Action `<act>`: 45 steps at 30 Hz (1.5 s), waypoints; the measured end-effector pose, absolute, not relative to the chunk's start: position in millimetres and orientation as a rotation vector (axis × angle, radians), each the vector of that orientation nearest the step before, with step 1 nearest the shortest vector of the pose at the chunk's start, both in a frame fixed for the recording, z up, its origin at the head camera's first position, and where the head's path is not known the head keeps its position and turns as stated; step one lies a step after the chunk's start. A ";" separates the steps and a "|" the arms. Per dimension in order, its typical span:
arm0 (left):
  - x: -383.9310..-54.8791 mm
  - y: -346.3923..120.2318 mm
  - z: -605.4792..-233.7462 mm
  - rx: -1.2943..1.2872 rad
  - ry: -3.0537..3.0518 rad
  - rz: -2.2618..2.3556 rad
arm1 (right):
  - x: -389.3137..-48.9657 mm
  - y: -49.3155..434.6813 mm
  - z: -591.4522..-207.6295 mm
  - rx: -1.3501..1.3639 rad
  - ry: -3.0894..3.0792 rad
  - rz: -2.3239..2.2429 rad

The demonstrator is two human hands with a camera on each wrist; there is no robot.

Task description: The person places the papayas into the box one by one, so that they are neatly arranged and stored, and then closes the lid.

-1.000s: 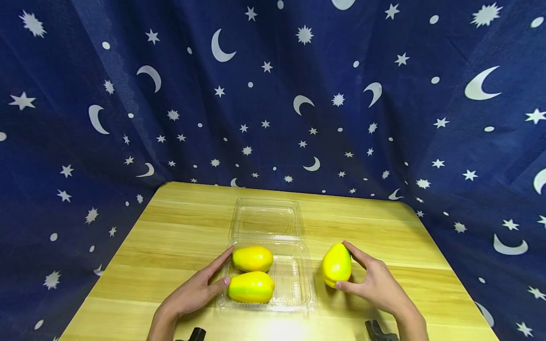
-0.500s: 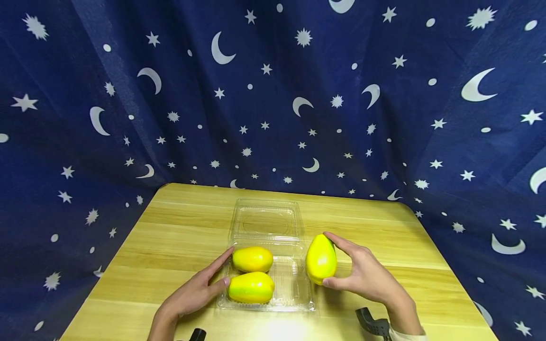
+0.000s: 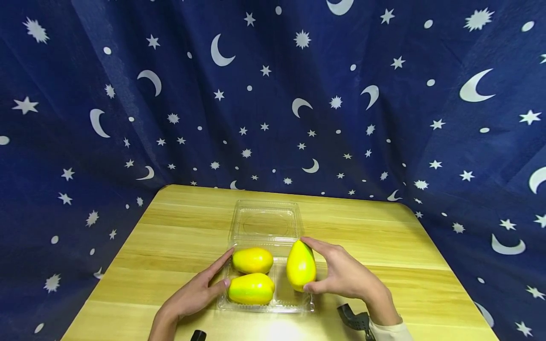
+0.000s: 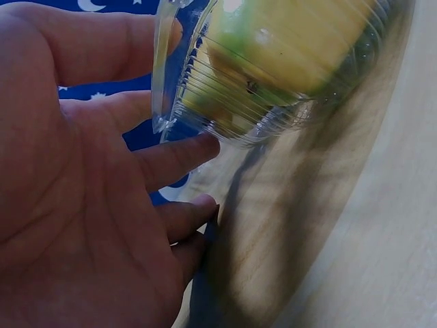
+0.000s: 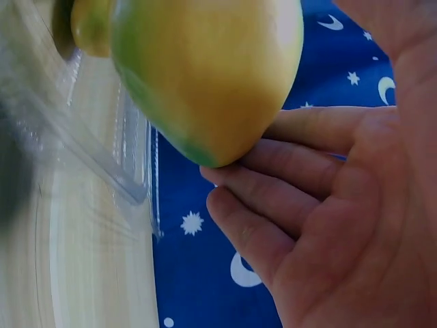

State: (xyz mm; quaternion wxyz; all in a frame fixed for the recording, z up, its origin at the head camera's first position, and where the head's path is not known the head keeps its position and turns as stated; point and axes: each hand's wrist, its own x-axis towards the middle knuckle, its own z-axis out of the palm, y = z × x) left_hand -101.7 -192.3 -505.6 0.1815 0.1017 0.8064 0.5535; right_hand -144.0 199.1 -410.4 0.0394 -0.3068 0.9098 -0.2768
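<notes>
My right hand (image 3: 347, 276) grips a yellow papaya (image 3: 301, 266) with a greenish side, thumb at its near end and fingers at its far end. It stands over the right part of a clear plastic clamshell box (image 3: 281, 308). Up close in the right wrist view, the held papaya (image 5: 205, 75) tapers to a green tip against the fingers. Two more papayas lie side by side in the box's left half, a far one (image 3: 253, 260) and a near one (image 3: 251, 288). My left hand (image 3: 194, 294) rests spread against the box's left edge, fingertips at the plastic rim (image 4: 164, 75).
The box's hinged lid (image 3: 265, 220) lies opened back on the wooden table (image 3: 179, 222), away from me. Behind the table hangs a dark blue curtain (image 3: 273, 118) with white moons and stars. Black wrist mounts (image 3: 356, 319) sit below the hands.
My right hand has carried its papaya leftward from the table beside the box to over the box's right half. The left hand and the two other papayas have stayed in place.
</notes>
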 end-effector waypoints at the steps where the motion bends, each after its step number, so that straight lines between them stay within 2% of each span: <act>1: -101.7 -192.5 -505.9 0.286 2.276 1.562 | -144.2 196.8 -411.2 -0.945 2.780 -0.845; 17: -101.8 -189.9 -506.0 0.300 2.281 1.562 | -148.2 160.5 -415.8 -1.026 2.729 -0.607; 45: -102.0 -188.0 -507.1 0.345 2.258 1.557 | -155.4 142.6 -430.2 -1.051 2.708 -0.436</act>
